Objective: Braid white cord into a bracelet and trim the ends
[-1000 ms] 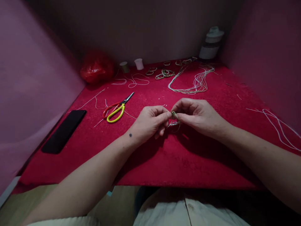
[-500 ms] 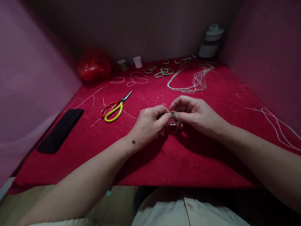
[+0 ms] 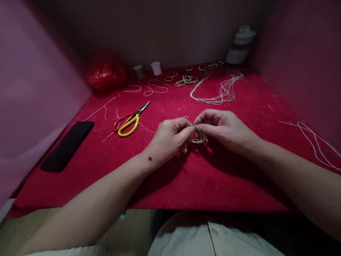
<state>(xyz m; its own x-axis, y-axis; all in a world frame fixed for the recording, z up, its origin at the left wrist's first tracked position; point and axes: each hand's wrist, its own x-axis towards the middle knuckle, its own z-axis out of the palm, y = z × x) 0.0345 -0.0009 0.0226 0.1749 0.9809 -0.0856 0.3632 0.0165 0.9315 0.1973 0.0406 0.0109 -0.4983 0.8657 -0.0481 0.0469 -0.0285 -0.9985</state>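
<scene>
Between my two hands hangs a small braided cord bracelet (image 3: 198,141), green and whitish, bent into a loop just above the cloth. My left hand (image 3: 173,137) pinches it at the top left between thumb and forefinger. From the other side, my right hand (image 3: 220,124) has its thumb and forefinger closed on the green part of the loop, the fingertips of both hands almost touching. Part of the loop is hidden behind the fingers. Left of my hands lie scissors (image 3: 129,126) with one red and one yellow handle, blades pointing away.
A black phone (image 3: 68,146) lies at the left. Toward the back are a red plastic bag (image 3: 105,73), two thread spools (image 3: 156,68), several finished-looking braided loops (image 3: 186,80), a bundle of cords (image 3: 221,96) and a bottle (image 3: 239,46). Loose white cord (image 3: 315,142) lies at right.
Both hands stay nearly in place, still pinching the bracelet. Its loop has turned slightly, and the thin strand that hung across it has drawn up toward the right fingers.
</scene>
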